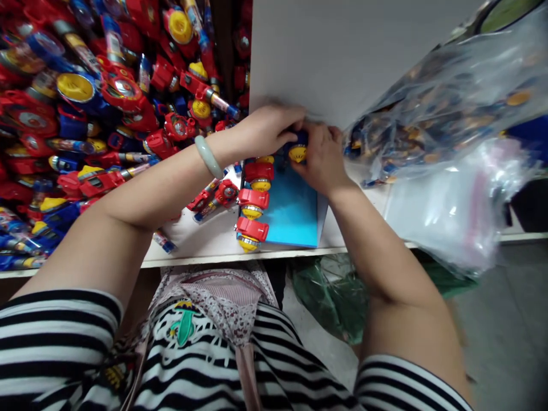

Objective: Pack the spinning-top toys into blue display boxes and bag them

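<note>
red toys (253,229) line the blue board (295,214), loose toys (124,88) lie left of it; your right hand (324,155) clamps its fingers on a blue toy (298,153), your left hand's (269,127) i can't tell

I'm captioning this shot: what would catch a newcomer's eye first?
Probably the heap of red, blue and yellow toys filling the upper left. Next, the bright blue panel at the centre, by the right hand, with red-and-yellow toys lined along its left side.

Toys (252,230) red with yellow; box (295,214) bright blue; bangle (208,156) pale green; sleeves (64,337) black-and-white striped.
</note>
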The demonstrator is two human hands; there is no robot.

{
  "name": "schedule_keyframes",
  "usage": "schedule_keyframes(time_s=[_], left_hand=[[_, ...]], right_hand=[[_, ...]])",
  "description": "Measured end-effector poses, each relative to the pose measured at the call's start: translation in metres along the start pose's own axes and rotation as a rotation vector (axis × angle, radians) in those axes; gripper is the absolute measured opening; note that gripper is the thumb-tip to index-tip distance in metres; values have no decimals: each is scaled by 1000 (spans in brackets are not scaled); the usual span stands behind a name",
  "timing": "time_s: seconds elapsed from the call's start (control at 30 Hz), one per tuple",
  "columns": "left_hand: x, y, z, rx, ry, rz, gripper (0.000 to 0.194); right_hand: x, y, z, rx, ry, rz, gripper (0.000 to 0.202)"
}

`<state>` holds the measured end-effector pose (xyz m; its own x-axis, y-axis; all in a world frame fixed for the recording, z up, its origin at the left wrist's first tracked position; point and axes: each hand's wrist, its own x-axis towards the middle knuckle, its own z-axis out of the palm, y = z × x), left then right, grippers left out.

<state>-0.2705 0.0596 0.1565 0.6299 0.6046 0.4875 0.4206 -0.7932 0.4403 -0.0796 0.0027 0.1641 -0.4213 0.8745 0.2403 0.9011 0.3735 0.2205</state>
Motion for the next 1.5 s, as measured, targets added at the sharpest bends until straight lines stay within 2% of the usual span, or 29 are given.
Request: schedule_keyframes(time_s=[0.2,0.4,0.5,0.6,0.7,0.77,0.9,1.0,1.03,1.1,1.17,1.2,1.27,1.37,1.43,1.5], left_hand=[[4,10,4,-38,-21,20,16],[5,-6,5,-57,-15,68,7],[4,-11,-3,-3,-35,65,8],[4,-7,-7,42,-61,75,7],[2,-2,0,96,-132,66,12],[2,-4,9,126,-183,56,13],[0,-5,21,79,-101,31,17],[-14,4,10,12,-79,33,22],[-23,6,4,-29,-60,61,25],[-47,3,-12,-143,62,131,33],[-84,-12,-33,-195,223,91,30],[-108,-23,-45,-177,296,6,25],[-164,-49,-74,-67,437,-249,20],[-245,-90,-113,119,619,-635,19],[-281,-111,-125,209,566,-789,16],[-295,-123,-125,274,427,-833,17]], right_hand=[[-7,8,-11,-32,-70,-10,50],[1,-2,-19,-64,-161,5,55],[5,-4,-16,-32,-145,-19,50],[2,-5,-9,8,-90,-25,51],[-6,-10,0,-43,-53,25,49],[-8,-14,5,-106,-79,46,47],[-6,-14,7,-104,-77,0,56],[-8,-14,-5,-59,-89,12,70],[-10,-15,-8,-43,-89,27,74],[-15,-13,-10,-17,1,20,78],[-19,-8,-2,34,146,14,73],[-20,-6,4,68,181,22,72],[-21,0,16,109,219,49,72],[-18,9,19,127,183,57,80],[-15,8,7,142,193,35,85],[-12,-8,-12,190,289,35,81]])
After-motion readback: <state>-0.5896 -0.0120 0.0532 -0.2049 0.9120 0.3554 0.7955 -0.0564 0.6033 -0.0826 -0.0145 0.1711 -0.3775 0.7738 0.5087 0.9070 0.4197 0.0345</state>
